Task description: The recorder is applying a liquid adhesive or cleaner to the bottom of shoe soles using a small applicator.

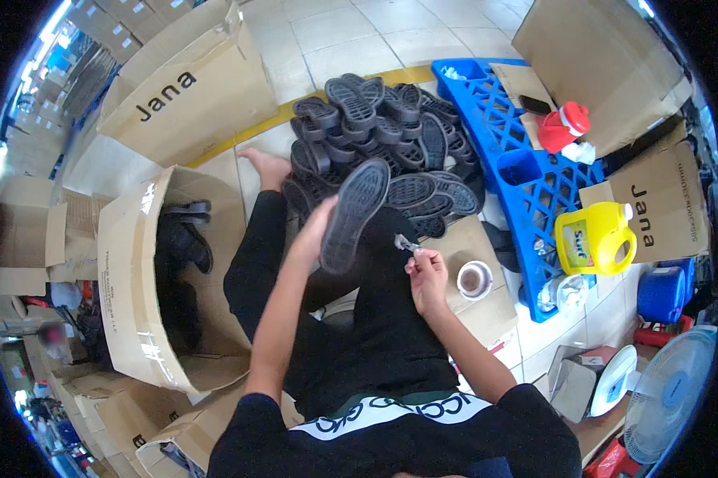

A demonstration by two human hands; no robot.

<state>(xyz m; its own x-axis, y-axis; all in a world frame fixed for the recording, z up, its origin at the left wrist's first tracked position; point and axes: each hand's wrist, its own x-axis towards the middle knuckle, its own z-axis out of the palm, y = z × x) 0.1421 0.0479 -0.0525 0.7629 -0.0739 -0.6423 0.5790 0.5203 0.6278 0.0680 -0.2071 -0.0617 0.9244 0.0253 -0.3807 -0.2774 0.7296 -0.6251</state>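
Observation:
My left hand (318,229) is closed round the edge of a black shoe sole (356,209), which it holds up with the ridged tread in view. In my right hand (428,279), thumb and fingers pinch a small pale brush-like tool (406,243); its exact kind is too small to make out. The tool's tip is apart from the sole, to its right. Just right of that hand, a white cup (475,280) with brownish contents stands on a flat cardboard sheet (498,311). Beyond both hands lies a heap of black soles (383,127).
On my left, an open carton (124,279) holds dark footwear. A blue plastic pallet (486,119) at right carries a red-and-white container (564,127), a phone (535,104) and a yellow jug (595,239). A fan (669,390) stands at the lower right.

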